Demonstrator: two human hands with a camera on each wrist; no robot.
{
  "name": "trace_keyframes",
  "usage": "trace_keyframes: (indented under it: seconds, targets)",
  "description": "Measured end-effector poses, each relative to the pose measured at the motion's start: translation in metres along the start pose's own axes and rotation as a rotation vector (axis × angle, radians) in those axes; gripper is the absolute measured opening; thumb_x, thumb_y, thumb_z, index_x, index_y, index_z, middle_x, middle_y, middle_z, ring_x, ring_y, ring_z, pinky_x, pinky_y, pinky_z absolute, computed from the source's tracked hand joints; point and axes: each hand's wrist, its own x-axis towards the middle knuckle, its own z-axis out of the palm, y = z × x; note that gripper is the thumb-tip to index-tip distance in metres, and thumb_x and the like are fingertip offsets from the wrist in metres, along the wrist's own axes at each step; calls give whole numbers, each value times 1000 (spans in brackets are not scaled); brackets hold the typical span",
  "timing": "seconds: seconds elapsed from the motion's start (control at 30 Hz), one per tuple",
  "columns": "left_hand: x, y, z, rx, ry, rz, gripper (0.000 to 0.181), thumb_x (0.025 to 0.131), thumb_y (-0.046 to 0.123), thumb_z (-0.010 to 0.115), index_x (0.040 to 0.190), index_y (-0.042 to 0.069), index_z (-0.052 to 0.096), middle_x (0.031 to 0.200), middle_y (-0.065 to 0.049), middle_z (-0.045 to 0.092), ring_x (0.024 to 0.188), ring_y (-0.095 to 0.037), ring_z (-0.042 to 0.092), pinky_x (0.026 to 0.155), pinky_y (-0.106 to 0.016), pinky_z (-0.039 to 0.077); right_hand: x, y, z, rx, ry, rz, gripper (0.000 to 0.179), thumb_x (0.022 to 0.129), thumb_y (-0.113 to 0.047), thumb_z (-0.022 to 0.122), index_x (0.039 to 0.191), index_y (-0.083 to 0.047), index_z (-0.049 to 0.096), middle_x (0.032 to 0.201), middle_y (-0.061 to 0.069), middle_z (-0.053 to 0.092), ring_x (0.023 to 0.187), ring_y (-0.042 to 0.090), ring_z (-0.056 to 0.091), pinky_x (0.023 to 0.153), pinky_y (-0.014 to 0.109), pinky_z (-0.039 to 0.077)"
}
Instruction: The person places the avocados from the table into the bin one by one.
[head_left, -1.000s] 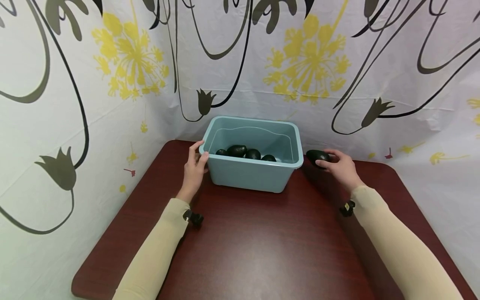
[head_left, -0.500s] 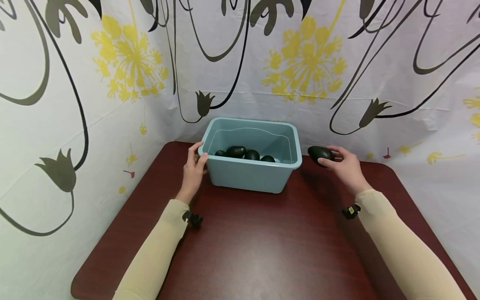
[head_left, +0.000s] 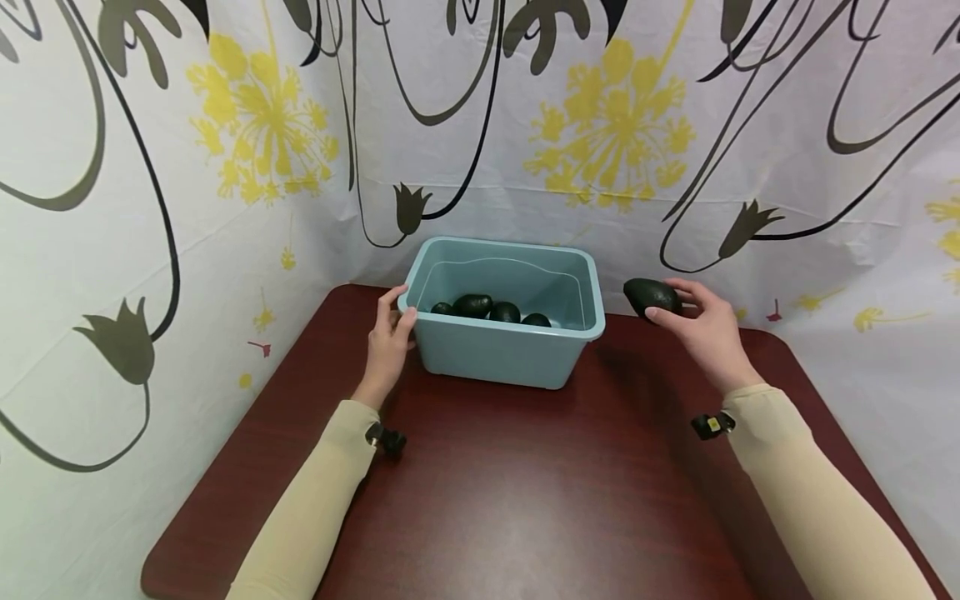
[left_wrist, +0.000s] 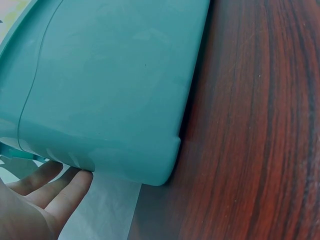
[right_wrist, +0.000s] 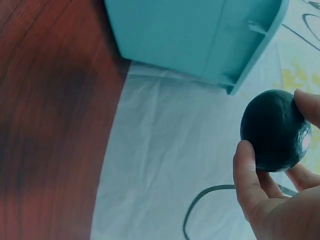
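A light blue plastic bin (head_left: 498,354) stands upright on the table, with several dark green avocados (head_left: 472,306) lying inside. My left hand (head_left: 386,346) holds the bin's front left corner, thumb at the front rim and fingers against the side wall. In the left wrist view, the fingertips (left_wrist: 82,176) touch that wall. To the right of the bin, my right hand (head_left: 708,333) grips another avocado (head_left: 651,297) between thumb and fingers, raised above the table. The right wrist view has this avocado (right_wrist: 275,131) held with its rounded end showing.
The dark red wooden table (head_left: 480,483) reaches back to a white patterned sheet (head_left: 622,233) hung behind and to the left. The bin stands close to that sheet at the table's far edge. Each wrist wears a small black camera (head_left: 712,426).
My right hand has lifted the avocado upward and moved it slightly right, away from the bin. The left hand and the bin have stayed where they were.
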Motion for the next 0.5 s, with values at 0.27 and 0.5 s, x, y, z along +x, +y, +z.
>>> trace_keyframes:
  seconds: [0.27,0.5]
  targets:
    - [-4,11,-1,7,-7,6,51,106,38,50,154,27,36,133,-17,56,118,-30,58,87,-54,54,-9,-16,-3,28,35,-17,64,88,-39,78,147,-33,52,140,8,52,110,17,59,79,18,48]
    - [-4,11,-1,-10,-5,2,51,106,39,51,154,27,36,134,-18,55,119,-32,57,88,-59,52,-21,-45,-5,64,30,-67,62,90,-33,78,147,-29,52,139,8,53,113,17,59,79,18,49]
